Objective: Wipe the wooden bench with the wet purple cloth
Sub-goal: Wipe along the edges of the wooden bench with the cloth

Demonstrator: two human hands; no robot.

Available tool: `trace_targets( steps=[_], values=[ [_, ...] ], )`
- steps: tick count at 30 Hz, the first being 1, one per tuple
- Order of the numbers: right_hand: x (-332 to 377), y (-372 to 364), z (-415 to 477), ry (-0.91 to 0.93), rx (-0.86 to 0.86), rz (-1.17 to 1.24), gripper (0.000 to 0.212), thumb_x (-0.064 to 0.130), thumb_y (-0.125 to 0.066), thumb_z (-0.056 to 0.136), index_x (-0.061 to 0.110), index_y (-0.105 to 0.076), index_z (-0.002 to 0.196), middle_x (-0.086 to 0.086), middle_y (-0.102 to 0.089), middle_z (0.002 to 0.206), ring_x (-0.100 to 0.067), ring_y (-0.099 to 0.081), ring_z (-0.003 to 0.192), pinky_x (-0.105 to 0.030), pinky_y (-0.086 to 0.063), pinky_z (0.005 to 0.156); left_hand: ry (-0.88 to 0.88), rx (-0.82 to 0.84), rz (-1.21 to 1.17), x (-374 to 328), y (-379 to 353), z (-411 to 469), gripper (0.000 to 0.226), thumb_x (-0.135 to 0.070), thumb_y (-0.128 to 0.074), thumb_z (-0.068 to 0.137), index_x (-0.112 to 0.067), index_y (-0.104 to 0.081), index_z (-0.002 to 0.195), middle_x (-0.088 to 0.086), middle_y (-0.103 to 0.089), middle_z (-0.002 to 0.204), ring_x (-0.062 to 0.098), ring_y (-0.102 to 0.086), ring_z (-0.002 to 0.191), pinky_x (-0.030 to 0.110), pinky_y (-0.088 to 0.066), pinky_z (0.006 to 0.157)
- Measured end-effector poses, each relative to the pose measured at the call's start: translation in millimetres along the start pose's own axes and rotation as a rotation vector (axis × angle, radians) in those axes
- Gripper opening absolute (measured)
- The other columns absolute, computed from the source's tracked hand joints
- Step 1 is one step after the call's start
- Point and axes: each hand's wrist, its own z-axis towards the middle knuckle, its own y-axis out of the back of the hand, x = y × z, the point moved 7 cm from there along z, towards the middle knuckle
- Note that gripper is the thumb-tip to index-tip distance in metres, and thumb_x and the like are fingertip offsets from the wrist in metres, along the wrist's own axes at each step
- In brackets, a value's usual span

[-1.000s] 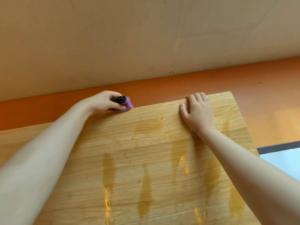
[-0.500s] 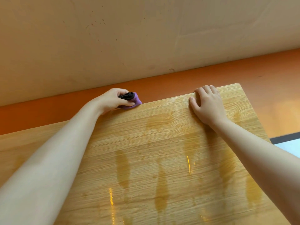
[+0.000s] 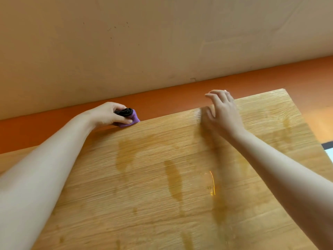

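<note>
The wooden bench [image 3: 162, 204] fills the lower part of the view, its light grain marked by several dark wet streaks. At its far edge my left hand [image 3: 108, 114] grips the bunched purple cloth [image 3: 132, 120], which has a black part on top, and presses it on the wood. My right hand [image 3: 221, 110] hovers just above the far edge further right, fingers spread and relaxed, holding nothing. It is blurred by motion.
An orange floor [image 3: 180, 94] runs behind the bench below a beige wall [image 3: 144, 42]. The bench's right edge slants down toward a pale surface with a dark border [image 3: 328, 147] at the right.
My right hand has lifted off the bench's far edge, where it lay flat, and now hangs above it. My left hand and the cloth stay at the far edge.
</note>
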Motion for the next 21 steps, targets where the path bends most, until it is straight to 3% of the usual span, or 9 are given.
trace_targets(
  steps=[5,10,14,16,18,21],
  values=[
    [127,-53,19,0.112,0.03,0.114,0.023,0.021,-0.047,0.09,0.006,-0.063,0.091,-0.009,-0.063,0.097,-0.029,-0.054,0.096,-0.037,-0.04,0.085,-0.063,-0.033,0.059,6,4,-1,0.009,-0.015,-0.076,0.082,-0.017,-0.071,0.09,-0.003,-0.069,0.086,0.006,-0.063,0.08,0.019,-0.047,0.073],
    [132,-83,27,-0.047,0.196,-0.005,0.037,0.031,-0.041,0.097,0.01,-0.052,0.069,-0.006,-0.054,0.073,-0.029,-0.055,0.075,-0.031,-0.032,0.058,-0.055,-0.031,0.085,38,33,-22,0.008,-0.014,-0.075,0.082,-0.017,-0.071,0.088,-0.006,-0.069,0.082,0.007,-0.062,0.079,0.019,-0.046,0.071],
    [129,-89,35,-0.002,0.318,-0.031,0.043,0.039,-0.041,0.097,0.011,-0.051,0.066,-0.006,-0.053,0.066,-0.029,-0.05,0.064,-0.029,-0.034,0.056,0.028,-0.034,0.061,95,80,-51,0.007,-0.016,-0.078,0.079,-0.021,-0.074,0.083,-0.004,-0.071,0.083,0.011,-0.064,0.084,0.027,-0.049,0.081],
    [127,-91,37,0.031,0.356,-0.057,0.046,0.04,-0.04,0.097,0.01,-0.051,0.065,-0.007,-0.054,0.066,-0.029,-0.051,0.064,-0.03,-0.035,0.056,0.052,-0.024,0.013,107,87,-58,0.009,-0.019,-0.08,0.074,-0.024,-0.076,0.079,-0.005,-0.071,0.081,0.008,-0.064,0.08,0.023,-0.05,0.077],
    [124,-89,37,0.051,0.307,-0.092,0.046,0.04,-0.038,0.097,0.009,-0.055,0.066,-0.01,-0.057,0.067,-0.032,-0.054,0.066,-0.03,-0.034,0.056,0.054,-0.019,0.001,108,88,-56,0.009,-0.018,-0.079,0.074,-0.024,-0.076,0.078,-0.007,-0.07,0.078,0.005,-0.063,0.075,0.02,-0.048,0.072],
    [123,-88,36,0.042,0.247,-0.111,0.043,0.037,-0.038,0.096,0.01,-0.056,0.067,-0.012,-0.061,0.071,-0.034,-0.056,0.068,-0.031,-0.034,0.055,0.036,-0.002,-0.006,97,79,-44,0.01,-0.01,-0.075,0.082,-0.016,-0.075,0.09,0.003,-0.072,0.092,0.011,-0.063,0.085,0.028,-0.048,0.083]
  ],
)
